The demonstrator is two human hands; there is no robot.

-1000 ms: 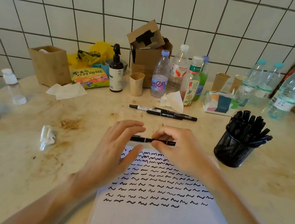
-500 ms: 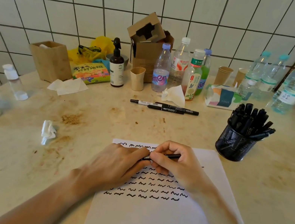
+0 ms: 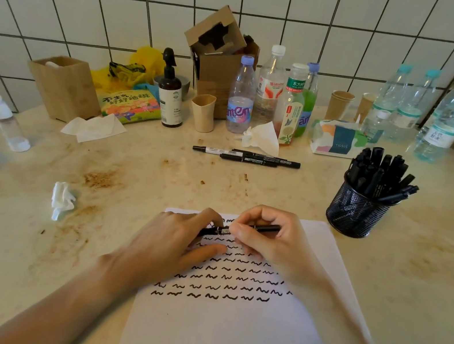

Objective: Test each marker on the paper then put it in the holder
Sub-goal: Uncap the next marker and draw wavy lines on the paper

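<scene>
A black marker [image 3: 266, 228] lies level between both hands above the top of the white paper [image 3: 224, 335], which carries several rows of black squiggles. My left hand [image 3: 174, 241] grips its left end, where the cap would be. My right hand [image 3: 265, 239] grips the barrel, with the right end sticking out. A black mesh holder [image 3: 356, 214] packed with several black markers stands right of the paper. Three loose markers [image 3: 246, 157] lie on the counter behind the paper.
Along the tiled wall stand water bottles [image 3: 241, 98], a pump bottle [image 3: 169, 95], paper cups [image 3: 339, 103], a cardboard box [image 3: 218, 58], a tissue pack [image 3: 338, 138] and a wooden box [image 3: 64, 87]. Crumpled tissues [image 3: 63, 200] lie left of the paper.
Both hands have come down and toward me with the marker, from above the paper's far edge to just over its top rows. The left fingers have closed on the marker's left end.
</scene>
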